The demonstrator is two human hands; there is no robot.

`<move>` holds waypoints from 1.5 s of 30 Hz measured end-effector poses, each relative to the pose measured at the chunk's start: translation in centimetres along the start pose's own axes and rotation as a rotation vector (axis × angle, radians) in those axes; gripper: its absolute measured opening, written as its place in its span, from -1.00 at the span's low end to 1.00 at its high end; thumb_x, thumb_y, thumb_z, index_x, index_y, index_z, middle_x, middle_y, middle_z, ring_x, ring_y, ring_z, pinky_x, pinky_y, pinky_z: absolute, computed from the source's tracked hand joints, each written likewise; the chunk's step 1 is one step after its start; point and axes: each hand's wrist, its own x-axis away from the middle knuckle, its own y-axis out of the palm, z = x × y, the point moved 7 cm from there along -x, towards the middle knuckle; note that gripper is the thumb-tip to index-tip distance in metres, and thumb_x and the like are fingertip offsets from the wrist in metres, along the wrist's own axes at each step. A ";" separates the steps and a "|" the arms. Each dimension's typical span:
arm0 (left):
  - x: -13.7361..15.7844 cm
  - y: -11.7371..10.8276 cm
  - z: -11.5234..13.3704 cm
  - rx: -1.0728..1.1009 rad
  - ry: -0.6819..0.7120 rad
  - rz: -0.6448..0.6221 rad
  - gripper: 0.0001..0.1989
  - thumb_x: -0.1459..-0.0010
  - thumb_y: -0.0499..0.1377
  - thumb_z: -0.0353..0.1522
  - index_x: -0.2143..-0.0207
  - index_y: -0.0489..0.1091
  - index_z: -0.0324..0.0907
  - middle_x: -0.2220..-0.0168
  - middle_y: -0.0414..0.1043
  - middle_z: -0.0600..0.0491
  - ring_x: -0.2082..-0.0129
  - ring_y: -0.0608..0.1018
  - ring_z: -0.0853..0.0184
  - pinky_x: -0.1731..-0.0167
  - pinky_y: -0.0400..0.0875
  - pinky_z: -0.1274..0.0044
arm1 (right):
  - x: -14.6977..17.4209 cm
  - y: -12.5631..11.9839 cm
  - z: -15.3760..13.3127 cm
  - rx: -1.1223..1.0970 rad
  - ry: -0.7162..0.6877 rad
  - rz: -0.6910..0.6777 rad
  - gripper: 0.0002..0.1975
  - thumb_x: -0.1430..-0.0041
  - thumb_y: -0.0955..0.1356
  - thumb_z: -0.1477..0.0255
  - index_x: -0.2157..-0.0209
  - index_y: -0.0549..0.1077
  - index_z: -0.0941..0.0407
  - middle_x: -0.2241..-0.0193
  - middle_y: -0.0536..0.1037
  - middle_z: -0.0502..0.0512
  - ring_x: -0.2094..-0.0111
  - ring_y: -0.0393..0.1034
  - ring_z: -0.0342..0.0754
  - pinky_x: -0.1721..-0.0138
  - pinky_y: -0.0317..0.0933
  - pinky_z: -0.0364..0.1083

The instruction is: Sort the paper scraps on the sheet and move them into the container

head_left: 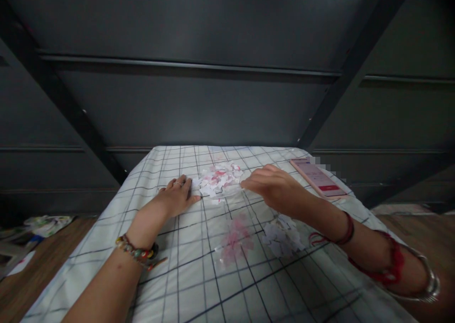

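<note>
A heap of torn white paper scraps (219, 178), some marked pink or red, lies toward the far side of the checked cloth. At its left edge my left hand (177, 195) rests palm down with the fingers spread, the fingertips beside the scraps. My right hand (272, 185) is at the right edge of the heap, its fingers drawn together in a pinch; what they hold, if anything, I cannot make out. Closer to me lie a loose pile of clear and pink film pieces (234, 240) and, below my right forearm, a pile of white paper scraps (283, 237).
A phone (318, 176) with a lit screen lies at the cloth's right edge. The white checked cloth (185, 275) covers the table. A dark panelled wall (209, 110) stands right behind it. Crumpled fabric (50, 226) is at the lower left, above the wooden floor.
</note>
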 end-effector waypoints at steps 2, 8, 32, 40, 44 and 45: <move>0.1 0.0 0.0 0.000 -0.018 -0.012 -0.31 -0.23 -0.18 -0.06 -0.25 -0.08 -0.33 -0.28 -0.17 -0.26 -0.23 0.04 -0.05 -0.03 0.15 0.16 | 0.7 -0.6 0.7 0.001 0.040 0.003 -0.66 -0.08 0.13 0.72 0.33 0.44 0.13 0.47 0.47 0.01 0.41 0.26 -0.13 0.29 0.08 -0.11; 0.3 -0.1 0.1 0.030 -0.037 -0.055 -0.30 -0.23 -0.12 -0.09 -0.26 -0.12 -0.37 -0.29 -0.23 -0.26 -0.25 -0.02 -0.08 -0.08 0.09 0.17 | 1.4 -1.4 2.0 -0.006 0.097 -0.004 -0.65 -0.04 0.14 0.75 0.34 0.42 0.12 0.46 0.48 0.00 0.36 0.27 -0.13 0.27 0.06 -0.11; 0.4 -0.2 0.3 -0.013 -0.048 -0.049 -0.28 -0.22 -0.14 -0.07 -0.27 -0.14 -0.36 -0.30 -0.26 -0.24 -0.25 -0.03 -0.07 -0.08 0.09 0.17 | 2.4 -1.8 1.5 0.066 0.060 0.070 -0.61 0.07 0.12 0.78 0.42 0.41 0.10 0.51 0.47 -0.01 0.47 0.24 -0.14 0.36 0.02 -0.12; 0.6 -1.1 1.3 -0.008 0.026 0.043 -0.27 -0.21 -0.16 -0.02 -0.27 -0.13 -0.31 -0.30 -0.28 -0.22 -0.26 -0.10 -0.05 -0.10 0.05 0.18 | 3.4 -2.1 2.1 0.106 0.076 0.021 -0.67 -0.01 0.16 0.74 0.41 0.41 0.09 0.52 0.47 -0.02 0.46 0.25 -0.12 0.34 0.02 -0.10; 0.5 -1.1 1.4 0.000 0.027 0.047 -0.25 -0.20 -0.15 -0.01 -0.27 -0.13 -0.32 -0.30 -0.27 -0.22 -0.26 -0.09 -0.06 -0.10 0.05 0.18 | 3.2 -2.2 1.9 0.116 0.068 0.037 -0.69 -0.07 0.16 0.72 0.38 0.41 0.09 0.51 0.47 -0.03 0.45 0.25 -0.12 0.34 0.03 -0.10; 0.5 -1.1 1.4 -0.004 0.032 0.050 -0.25 -0.20 -0.15 -0.01 -0.27 -0.13 -0.32 -0.30 -0.26 -0.22 -0.26 -0.09 -0.07 -0.10 0.05 0.18 | 2.9 -2.1 1.6 0.119 0.051 0.029 -0.69 -0.08 0.16 0.72 0.38 0.41 0.10 0.51 0.47 -0.02 0.45 0.25 -0.12 0.34 0.03 -0.10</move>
